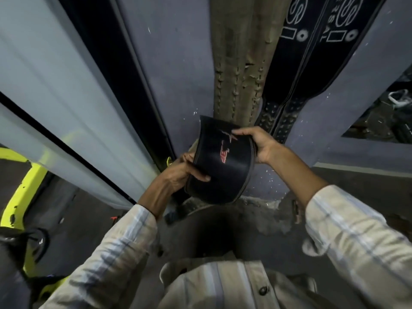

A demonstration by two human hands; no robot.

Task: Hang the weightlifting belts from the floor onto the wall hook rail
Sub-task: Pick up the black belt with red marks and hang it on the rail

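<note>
I hold a black weightlifting belt (223,166) with a red logo, bent into a curve, in front of the grey wall (178,74). My left hand (185,172) grips its lower left edge, thumb on the front face. My right hand (256,141) grips its upper right edge. On the wall above hang a worn brown belt (240,63) and a black belt with white print (301,52). The hook rail itself is out of view.
A pale panel with dark strips (66,97) runs along the left. Yellow-green equipment (24,181) stands at the lower left. An opening at the right (385,112) shows dark clutter. The floor (223,230) below the belt is dark and rough.
</note>
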